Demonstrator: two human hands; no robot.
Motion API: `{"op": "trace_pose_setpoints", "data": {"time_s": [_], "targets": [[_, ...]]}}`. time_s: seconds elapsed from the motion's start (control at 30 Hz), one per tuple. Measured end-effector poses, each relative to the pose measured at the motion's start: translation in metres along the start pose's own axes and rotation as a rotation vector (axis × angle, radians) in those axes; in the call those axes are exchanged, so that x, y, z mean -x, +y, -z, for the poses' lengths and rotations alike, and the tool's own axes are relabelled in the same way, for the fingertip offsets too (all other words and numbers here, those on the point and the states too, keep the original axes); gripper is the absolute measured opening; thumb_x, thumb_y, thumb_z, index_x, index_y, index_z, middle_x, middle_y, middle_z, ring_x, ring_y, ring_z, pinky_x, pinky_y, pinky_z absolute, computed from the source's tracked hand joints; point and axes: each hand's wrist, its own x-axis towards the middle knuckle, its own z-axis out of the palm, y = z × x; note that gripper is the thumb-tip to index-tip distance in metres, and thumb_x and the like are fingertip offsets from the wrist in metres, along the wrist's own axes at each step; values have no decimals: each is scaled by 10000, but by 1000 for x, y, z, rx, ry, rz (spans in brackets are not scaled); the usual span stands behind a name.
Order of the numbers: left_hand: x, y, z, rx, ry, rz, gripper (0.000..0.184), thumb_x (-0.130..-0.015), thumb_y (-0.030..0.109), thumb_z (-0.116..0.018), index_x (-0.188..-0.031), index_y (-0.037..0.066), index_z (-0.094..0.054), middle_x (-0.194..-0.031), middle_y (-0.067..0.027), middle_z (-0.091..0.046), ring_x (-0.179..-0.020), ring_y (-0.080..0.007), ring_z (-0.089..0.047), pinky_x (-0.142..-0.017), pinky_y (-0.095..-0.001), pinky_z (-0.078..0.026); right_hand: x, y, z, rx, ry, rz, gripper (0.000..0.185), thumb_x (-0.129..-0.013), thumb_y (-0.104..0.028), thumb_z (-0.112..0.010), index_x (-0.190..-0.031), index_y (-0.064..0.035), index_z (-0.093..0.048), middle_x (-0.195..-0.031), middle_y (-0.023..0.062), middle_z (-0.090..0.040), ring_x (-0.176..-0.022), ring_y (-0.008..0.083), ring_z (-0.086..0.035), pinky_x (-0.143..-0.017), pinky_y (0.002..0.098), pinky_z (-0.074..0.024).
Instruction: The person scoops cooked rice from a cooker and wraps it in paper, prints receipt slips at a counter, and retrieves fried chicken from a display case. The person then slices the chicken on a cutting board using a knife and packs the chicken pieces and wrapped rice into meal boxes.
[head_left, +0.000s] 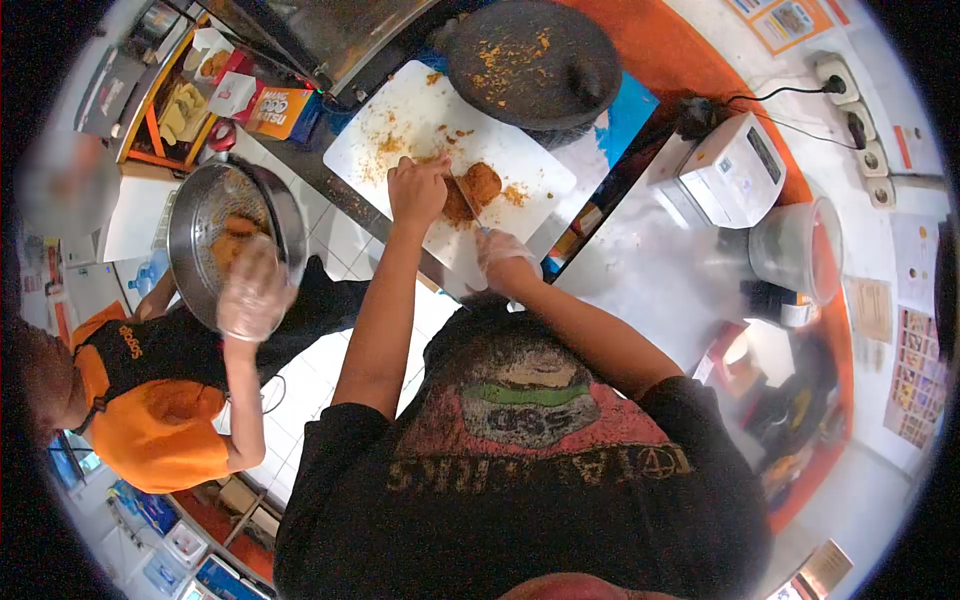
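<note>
On the white cutting board lies a brown breaded cutlet, with loose crumbs scattered around it. My right hand, in a clear plastic glove, is closed round the handle of a knife. The blade lies across the cutlet and points away from me, toward my left hand. My left hand is at the left of the cutlet, by the blade's tip, with its fingers curled and pressed together. What those fingertips hold or press is hidden.
A dark round stone-like plate with crumbs overlaps the board's far edge. At left, a co-worker's gloved hand is over a large metal pan of breaded food. A white machine and a clear tub stand at right.
</note>
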Motion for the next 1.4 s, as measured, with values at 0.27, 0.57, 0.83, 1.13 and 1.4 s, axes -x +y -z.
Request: {"op": "trace_pose_setpoints", "data": {"time_s": [0.27,0.57,0.83,1.13,1.4], "targets": [[-3,5,11,-122,1,-119,258,-899,223,-531,-982,201,-774,-878,-17,-729,-886,-232,-573,-789,-374,-397,11,-23,30,-143,-134,-291,307,-957,-255,-444,-1041,-25,-629,-1070,211,-653,-999,377,-642,-827,447,-536],[-21,-25,-2,-33,51,-242,306,-878,169,-510,-1074,185,-745,-1029,12,-727,-874,-236,-576,-825,-367,-451,-21,38,-25,455,354,522,192,-838,-132,-544,-975,-21,-620,-829,165,-614,-753,331,-613,-668,441,-503],[11,-43,-8,225,73,-236,321,-864,109,-528,-1103,162,-736,-1194,57,-681,-820,-257,-561,-854,-323,-476,-5,1,-33,125,0,98,474,-760,-318,-707,-1084,10,-595,-905,182,-647,-822,321,-672,-696,409,-561],[12,-37,5,66,73,-226,290,-869,142,-534,-1047,192,-758,-1160,87,-693,-836,-243,-549,-812,-376,-431,-2,-10,-36,93,-36,-99,310,-920,-272,-528,-1127,-60,-617,-956,167,-669,-891,358,-670,-844,397,-544],[10,-34,14,-110,14,-203,330,-862,138,-520,-1094,217,-741,-1196,87,-677,-882,-239,-556,-810,-375,-434,-14,9,-44,163,-116,-50,289,-940,-270,-502,-1055,-51,-652,-990,212,-659,-970,384,-636,-830,446,-523]]}}
